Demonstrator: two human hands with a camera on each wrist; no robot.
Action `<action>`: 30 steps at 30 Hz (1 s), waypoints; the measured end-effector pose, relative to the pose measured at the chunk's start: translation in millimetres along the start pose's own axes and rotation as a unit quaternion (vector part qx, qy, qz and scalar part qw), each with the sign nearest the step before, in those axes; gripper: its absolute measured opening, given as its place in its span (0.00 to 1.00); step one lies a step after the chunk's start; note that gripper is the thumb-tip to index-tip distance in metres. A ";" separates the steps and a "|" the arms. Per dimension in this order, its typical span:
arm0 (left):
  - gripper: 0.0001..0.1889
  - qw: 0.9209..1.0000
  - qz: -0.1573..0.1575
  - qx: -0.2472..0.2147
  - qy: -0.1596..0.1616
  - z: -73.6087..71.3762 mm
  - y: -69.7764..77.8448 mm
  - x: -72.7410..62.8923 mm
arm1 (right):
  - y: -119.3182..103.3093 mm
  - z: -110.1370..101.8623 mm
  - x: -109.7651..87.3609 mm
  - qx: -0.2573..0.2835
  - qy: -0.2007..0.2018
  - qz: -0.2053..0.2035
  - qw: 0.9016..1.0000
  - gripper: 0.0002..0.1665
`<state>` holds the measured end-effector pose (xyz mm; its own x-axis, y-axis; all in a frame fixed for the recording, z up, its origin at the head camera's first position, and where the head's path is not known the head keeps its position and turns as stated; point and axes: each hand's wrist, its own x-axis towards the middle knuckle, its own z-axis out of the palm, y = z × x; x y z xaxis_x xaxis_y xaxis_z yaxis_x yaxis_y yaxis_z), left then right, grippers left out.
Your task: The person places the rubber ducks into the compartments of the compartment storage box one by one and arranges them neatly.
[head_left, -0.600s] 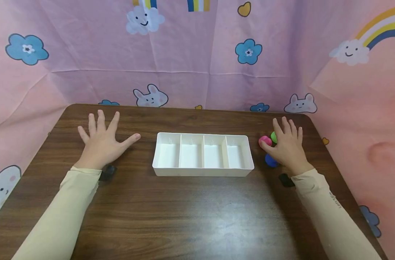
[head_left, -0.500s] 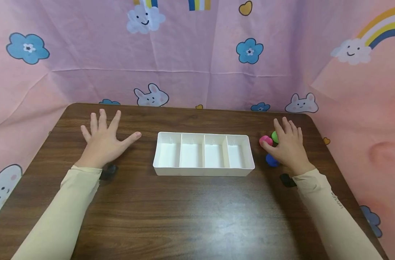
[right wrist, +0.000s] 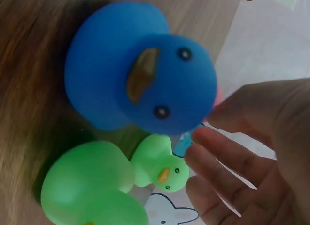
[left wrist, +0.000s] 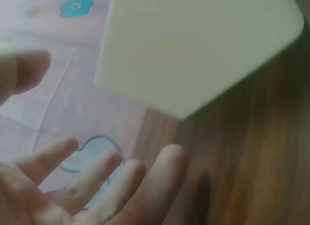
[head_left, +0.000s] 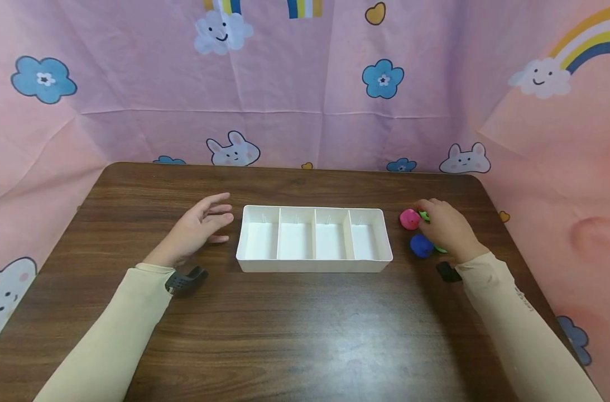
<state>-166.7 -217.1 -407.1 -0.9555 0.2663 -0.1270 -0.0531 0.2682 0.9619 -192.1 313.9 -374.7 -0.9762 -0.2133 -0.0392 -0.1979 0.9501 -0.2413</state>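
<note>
My left hand [head_left: 196, 228] hovers left of the white tray, fingers loosely bent and holding nothing; in the left wrist view its fingers [left wrist: 164, 181] are apart from the tray's end. At the right, my right hand [head_left: 447, 226] reaches over a group of rubber ducks, fingers bent downward. A pink duck [head_left: 409, 219] lies by its thumb, a blue duck [head_left: 422, 245] nearer me. Partly under the hand are a green duck [head_left: 424, 215] and another green duck [right wrist: 87, 181]. In the right wrist view no duck is visibly gripped; the far fingertips are close to the small green duck.
A white tray [head_left: 315, 267] with several compartments stands mid-table, between the hands. The brown wooden table [head_left: 284, 335] has rounded far corners. A pink patterned cloth [head_left: 305, 84] hangs behind it and along the sides.
My left hand has turned from spread fingers to a sideways, relaxed pose and moved right toward the tray. My right hand's fingers have bent down among the ducks.
</note>
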 end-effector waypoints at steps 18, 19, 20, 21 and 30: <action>0.32 0.997 -0.013 -0.072 -0.031 23.5 -24.7 8.0 | -8.5 3.9 8.0 0.008 -0.037 0.020 0.999 0.23; 0.31 0.997 -0.013 -0.071 -0.030 23.1 -26.2 7.9 | -8.8 3.7 8.2 0.012 -0.039 0.023 0.999 0.23; 0.31 0.997 -0.012 -0.072 -0.030 22.8 -27.7 7.9 | -8.8 3.3 8.4 0.014 -0.042 0.026 0.999 0.24; 0.31 0.997 -0.012 -0.072 -0.030 22.3 -29.1 8.1 | -8.9 2.8 8.5 0.017 -0.045 0.030 0.998 0.24; 0.31 0.997 0.001 -0.069 -0.027 24.0 -28.2 9.3 | -6.8 -3.6 8.6 0.025 -0.066 0.042 0.997 0.26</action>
<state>-167.2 -200.0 -441.2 -0.9387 0.3175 -0.1345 -0.0943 0.1386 0.9858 -199.5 306.4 -369.8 -0.9684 -0.1650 -0.1871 -0.1083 0.9537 -0.2806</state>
